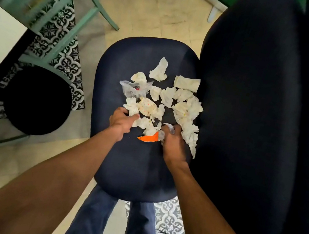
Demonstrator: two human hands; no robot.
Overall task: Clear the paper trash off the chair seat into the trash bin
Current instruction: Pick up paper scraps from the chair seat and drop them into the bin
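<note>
Head: paper trash (165, 98) on chair seat (133, 164)

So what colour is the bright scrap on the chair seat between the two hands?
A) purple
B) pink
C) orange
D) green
C: the orange scrap lies on the chair seat between the left hand and the right hand, which both grip crumpled paper.

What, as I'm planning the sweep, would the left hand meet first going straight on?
The crumpled white tissue right at the left hand's fingers, apparently already touching; just beyond lies the spotted paper wad.
</note>
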